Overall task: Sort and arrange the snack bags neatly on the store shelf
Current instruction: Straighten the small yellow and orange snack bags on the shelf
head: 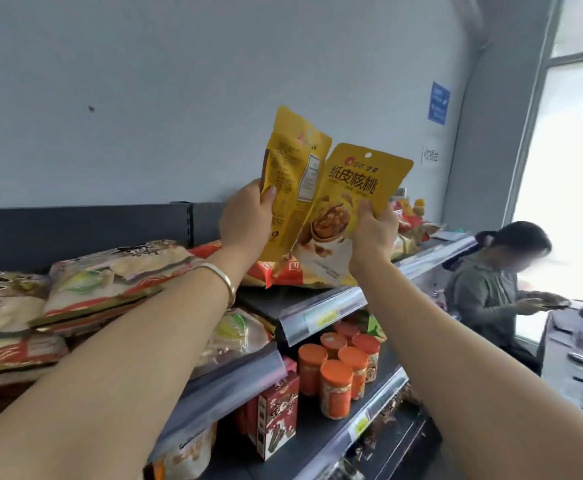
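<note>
- Two bare forearms fill the lower frame, nearest the camera, and reach up toward the centre. A thin gold bangle (221, 277) circles the left wrist.
- The left hand (245, 220), just left of centre, pinches the lower left edge of a yellow snack bag (295, 168). Its thumb lies on the printed back and its fingers are hidden behind. The bag stands upright, tilted slightly left.
- The right hand (373, 233), just right of centre, grips a second yellow bag (349, 199) by its lower right side. Its thumb lies on the front, which pictures walnuts. This bag leans right and overlaps the first.
- Both bags hang in the air above the top shelf (321, 306), before the pale wall, over red bags (283, 271) lying flat.
- The pouches look light, thin and crinkly, and their glossy film is likely to slip. Holding the fuller lower half, as here, seems steadier than the floppy top seal.
- Both hands show their backs, palms facing away.
- Large pale bags (110, 271) are stacked at the left. Orange-lidded jars (335, 375) stand on the shelf below. A seated person (491, 282) is at the right.
</note>
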`<state>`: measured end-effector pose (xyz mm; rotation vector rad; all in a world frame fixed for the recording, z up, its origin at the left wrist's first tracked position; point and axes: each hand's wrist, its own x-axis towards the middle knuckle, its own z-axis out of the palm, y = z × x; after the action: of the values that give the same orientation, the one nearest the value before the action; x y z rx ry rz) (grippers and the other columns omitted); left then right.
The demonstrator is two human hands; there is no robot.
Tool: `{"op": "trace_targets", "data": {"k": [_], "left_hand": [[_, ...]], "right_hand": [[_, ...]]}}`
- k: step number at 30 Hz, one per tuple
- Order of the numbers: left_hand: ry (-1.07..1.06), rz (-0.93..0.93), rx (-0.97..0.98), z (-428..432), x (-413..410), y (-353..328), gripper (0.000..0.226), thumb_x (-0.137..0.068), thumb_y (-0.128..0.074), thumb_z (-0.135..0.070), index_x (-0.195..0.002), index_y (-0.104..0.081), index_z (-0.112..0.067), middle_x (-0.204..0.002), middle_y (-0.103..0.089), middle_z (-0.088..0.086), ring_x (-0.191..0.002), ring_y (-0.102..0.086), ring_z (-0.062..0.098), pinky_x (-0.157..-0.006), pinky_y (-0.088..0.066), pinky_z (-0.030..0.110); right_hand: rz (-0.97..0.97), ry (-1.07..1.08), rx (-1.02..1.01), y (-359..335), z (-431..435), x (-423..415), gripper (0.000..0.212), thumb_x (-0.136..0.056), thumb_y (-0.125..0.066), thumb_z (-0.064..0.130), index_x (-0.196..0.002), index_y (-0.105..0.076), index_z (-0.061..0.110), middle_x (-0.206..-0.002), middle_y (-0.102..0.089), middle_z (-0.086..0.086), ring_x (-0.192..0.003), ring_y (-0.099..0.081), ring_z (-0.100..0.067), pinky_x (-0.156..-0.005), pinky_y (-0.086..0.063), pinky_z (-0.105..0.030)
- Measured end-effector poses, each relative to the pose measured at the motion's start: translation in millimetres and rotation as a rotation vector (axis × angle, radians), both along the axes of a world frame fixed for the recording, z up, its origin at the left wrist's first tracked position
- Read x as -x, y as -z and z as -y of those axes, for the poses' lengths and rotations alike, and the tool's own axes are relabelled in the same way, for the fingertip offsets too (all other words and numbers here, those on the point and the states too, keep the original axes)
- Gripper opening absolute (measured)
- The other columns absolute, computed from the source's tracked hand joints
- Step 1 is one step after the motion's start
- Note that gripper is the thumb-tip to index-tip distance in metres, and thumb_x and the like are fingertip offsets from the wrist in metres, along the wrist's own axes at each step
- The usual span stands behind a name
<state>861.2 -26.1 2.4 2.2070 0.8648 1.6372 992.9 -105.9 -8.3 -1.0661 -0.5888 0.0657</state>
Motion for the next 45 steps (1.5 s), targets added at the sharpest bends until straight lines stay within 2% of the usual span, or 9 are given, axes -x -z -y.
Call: {"op": "trace_targets", "data": {"k": [9, 14, 17, 21, 25, 31, 35, 41, 45], "left_hand": [[0.029, 0.038, -0.034, -72, -113, -21, 0.033, -0.101, -0.037, -0.033, -0.108, -0.061, -0.011, -0.100, -0.064, 0.002, -0.091, -0.060, 0.019, -0.066, -0.038, 0.027], [0.036, 0.002, -0.050, -104, -158, -20, 0.032, -0.102, -0.038, -0.032, -0.107, -0.061, -0.010, -0.094, -0.059, -0.002, -0.087, -0.056, 0.015, -0.059, -0.036, 0.021], [0.017, -0.020, -0.078, -122, -181, -25, 0.031, -0.102, -0.038, -0.030, -0.105, -0.061, -0.010, -0.094, -0.061, 0.000, -0.088, -0.059, 0.020, -0.067, -0.043, 0.027], [-0.062, -0.054, -0.110, -143, -208, -29, 0.031, -0.101, -0.038, -0.032, -0.105, -0.062, -0.011, -0.096, -0.064, 0.003, -0.086, -0.057, 0.020, -0.071, -0.045, 0.032], [-0.133, -0.044, -0.082, -159, -233, -34, 0.027, -0.100, -0.041, -0.030, -0.097, -0.061, -0.012, -0.086, -0.058, -0.002, -0.078, -0.051, 0.016, -0.068, -0.037, 0.029], [-0.245, 0.052, -0.044, -168, -257, -47, 0.027, -0.098, -0.046, -0.024, -0.090, -0.061, -0.003, -0.084, -0.060, 0.007, -0.079, -0.053, 0.022, -0.069, -0.040, 0.033], [-0.321, 0.014, -0.011, -177, -268, -48, 0.024, -0.099, -0.044, -0.025, -0.090, -0.059, -0.009, -0.088, -0.059, 0.003, -0.087, -0.053, 0.022, -0.072, -0.040, 0.033], [-0.293, 0.040, 0.045, -182, -289, -52, 0.026, -0.100, -0.043, -0.021, -0.093, -0.060, -0.003, -0.087, -0.060, 0.007, -0.073, -0.052, 0.017, -0.063, -0.040, 0.028], [-0.293, 0.004, 0.067, -183, -304, -52, 0.029, -0.100, -0.042, -0.020, -0.073, -0.050, -0.011, -0.072, -0.051, 0.001, -0.065, -0.047, 0.016, -0.061, -0.037, 0.030]], "right_hand": [[0.105, 0.191, 0.055, -20, -60, -111, 0.020, -0.100, -0.043, 0.016, -0.106, -0.063, 0.014, -0.081, -0.052, 0.015, -0.090, -0.058, -0.019, -0.082, -0.051, -0.037], [0.107, 0.195, 0.066, -17, -90, -168, 0.024, -0.101, -0.043, 0.016, -0.113, -0.063, 0.010, -0.084, -0.053, 0.014, -0.091, -0.056, -0.017, -0.084, -0.049, -0.034], [0.126, 0.177, 0.081, -16, -112, -198, 0.025, -0.102, -0.043, 0.016, -0.116, -0.062, 0.011, -0.099, -0.061, 0.003, -0.094, -0.057, -0.017, -0.087, -0.051, -0.035], [0.176, 0.100, 0.113, -14, -153, -238, 0.028, -0.102, -0.042, 0.017, -0.119, -0.062, 0.012, -0.114, -0.066, -0.003, -0.102, -0.061, -0.021, -0.092, -0.052, -0.041], [0.221, -0.019, 0.156, -15, -197, -274, 0.028, -0.102, -0.042, 0.019, -0.120, -0.062, 0.012, -0.109, -0.066, -0.002, -0.101, -0.063, -0.021, -0.092, -0.053, -0.043], [0.299, -0.167, 0.121, -19, -251, -300, 0.032, -0.104, -0.037, 0.015, -0.131, -0.054, 0.011, -0.106, -0.059, 0.002, -0.095, -0.055, -0.014, -0.086, -0.047, -0.030], [0.469, -0.307, 0.449, -4, -290, -301, 0.038, -0.101, -0.033, 0.014, -0.138, -0.043, 0.013, -0.128, -0.057, -0.010, -0.110, -0.057, -0.031, -0.087, -0.051, -0.040], [0.427, -0.441, 0.566, -4, -298, -320, 0.038, -0.099, -0.034, 0.017, -0.136, -0.042, 0.016, -0.115, -0.061, -0.011, -0.095, -0.060, -0.028, -0.069, -0.050, -0.034], [0.293, -0.444, 0.560, -4, -288, -338, 0.049, -0.095, -0.053, 0.020, -0.140, -0.035, 0.011, -0.122, -0.057, -0.013, -0.107, -0.059, -0.030, -0.088, -0.053, -0.043]]}}
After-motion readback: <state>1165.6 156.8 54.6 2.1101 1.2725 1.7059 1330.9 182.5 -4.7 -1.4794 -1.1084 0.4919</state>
